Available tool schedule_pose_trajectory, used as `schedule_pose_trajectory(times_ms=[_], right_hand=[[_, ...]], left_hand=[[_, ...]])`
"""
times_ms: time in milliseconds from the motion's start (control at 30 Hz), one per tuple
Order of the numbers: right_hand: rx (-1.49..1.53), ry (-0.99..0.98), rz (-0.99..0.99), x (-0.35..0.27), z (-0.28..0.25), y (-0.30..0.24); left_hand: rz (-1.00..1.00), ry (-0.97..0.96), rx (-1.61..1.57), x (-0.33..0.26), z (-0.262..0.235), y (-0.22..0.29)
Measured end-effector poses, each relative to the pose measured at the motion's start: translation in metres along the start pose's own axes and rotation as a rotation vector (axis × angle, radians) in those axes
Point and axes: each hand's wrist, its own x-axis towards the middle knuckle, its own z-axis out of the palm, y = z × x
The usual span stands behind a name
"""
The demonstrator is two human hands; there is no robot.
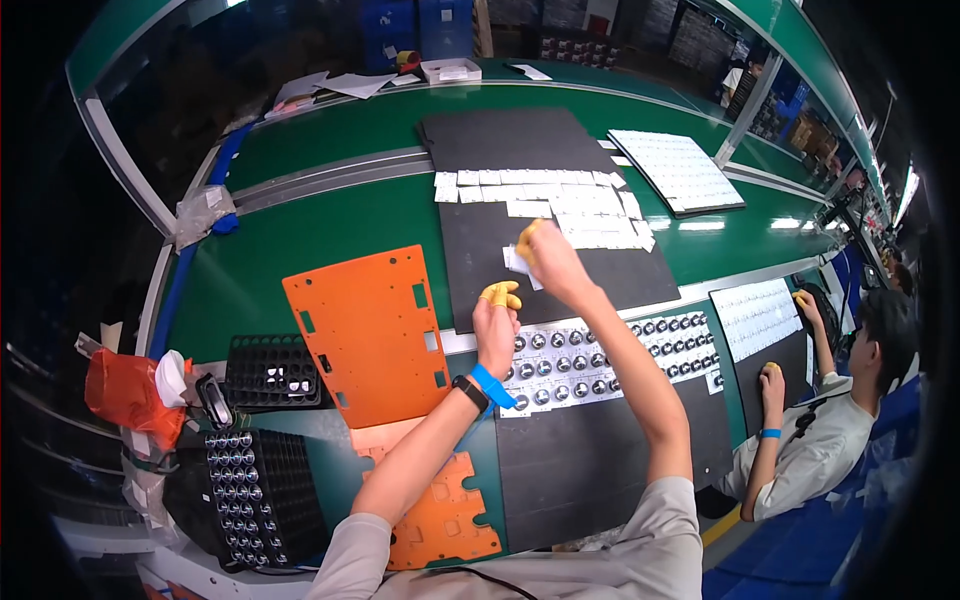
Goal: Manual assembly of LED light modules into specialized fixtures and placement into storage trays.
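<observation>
My left hand (495, 318), with yellow finger covers, is raised over the near edge of the upper black board (480, 250). Its fingers are curled together, and whatever they may hold is hidden. Farther forward, my right hand (552, 262) hovers over the same board, blurred by motion, its fingertips beside small white cards (514, 260). Whether it grips one is unclear. Rows of white cards (597, 228) lie across that board beyond my hands. Below my right forearm, white cards bearing round dark metallic parts (543, 368) stand in rows along the lower black board (570, 470).
An orange perforated plate (370, 330) lies left of my hands, near a black tray (270, 365). Stacked black trays of round metallic parts (235, 490) stand at lower left. A board of white cards (675, 170) lies far right. A co-worker (830, 400) works at the right.
</observation>
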Motion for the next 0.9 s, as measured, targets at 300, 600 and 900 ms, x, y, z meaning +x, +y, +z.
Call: schedule_pose_trajectory(times_ms=[300, 600, 900], right_hand=[[0.494, -0.247, 0.51, 0.015, -0.054, -0.006], [-0.201, -0.197, 0.014, -0.012, 0.016, 0.027], [0.545, -0.171, 0.361, -0.02, -0.057, -0.016]], left_hand=[[-0.448, -0.127, -0.545, -0.004, 0.003, 0.009], [-0.467, -0.121, -0.563, -0.006, 0.011, 0.007], [-0.452, -0.014, -0.493, -0.006, 0.009, 0.013]])
